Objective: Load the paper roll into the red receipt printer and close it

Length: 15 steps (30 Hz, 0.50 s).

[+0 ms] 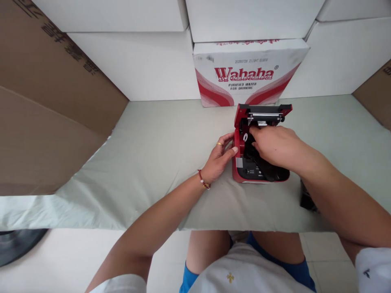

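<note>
Nearest the camera are the seated person's knees in blue shorts, over a floor of pale tiles. A dark round object lies on the floor at the lower left, cut off by the frame.

Both bare forearms reach forward over a table covered by a pale grey-green cloth, which is slightly creased and hangs over the front edge. A small dark object sits at the table's right front, mostly hidden under the right forearm.

The left hand, with a red bead bracelet and a gold ring, grips the left wall of a red printer, thumb on top and fingers along the outside. The printer stands right of the table's centre with its lid tipped up and back. The right hand lies palm down over the printer's open compartment. Its fingertips are hidden inside, so whether they grasp anything cannot be told.

Just behind the printer stands a white and red Wahaha box marked purified water. Plain white boxes are stacked like a wall along the back. Brown cardboard closes in the left side.
</note>
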{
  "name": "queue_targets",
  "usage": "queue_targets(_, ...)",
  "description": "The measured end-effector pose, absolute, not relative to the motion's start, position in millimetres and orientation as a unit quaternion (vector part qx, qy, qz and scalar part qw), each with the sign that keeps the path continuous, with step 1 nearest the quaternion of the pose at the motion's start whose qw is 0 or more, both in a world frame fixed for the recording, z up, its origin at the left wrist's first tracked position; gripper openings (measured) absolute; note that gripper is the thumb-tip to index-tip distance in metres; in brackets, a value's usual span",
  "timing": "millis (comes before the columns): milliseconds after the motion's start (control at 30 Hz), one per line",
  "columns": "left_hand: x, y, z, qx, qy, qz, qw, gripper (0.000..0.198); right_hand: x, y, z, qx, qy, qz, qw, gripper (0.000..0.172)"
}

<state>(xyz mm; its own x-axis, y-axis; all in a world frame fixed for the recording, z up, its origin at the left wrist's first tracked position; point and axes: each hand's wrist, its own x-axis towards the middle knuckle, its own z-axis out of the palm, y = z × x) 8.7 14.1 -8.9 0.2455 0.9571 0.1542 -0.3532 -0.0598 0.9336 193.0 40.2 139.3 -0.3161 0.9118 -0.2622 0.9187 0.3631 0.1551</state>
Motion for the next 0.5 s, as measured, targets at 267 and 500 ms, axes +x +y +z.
queue_targets(267,9.4,14.7,-8.7,0.507,0.308,0.53,0.606,0.064,181.6,41.8,135.6,0.559,0.817,-0.017,0.141,0.03)
queue_targets(500,7.5,-7.8,-0.6,0.62,0.43,0.573,0.32,0.045,203.2,38.5,138.2,0.507,0.855,-0.086,0.065,0.037)
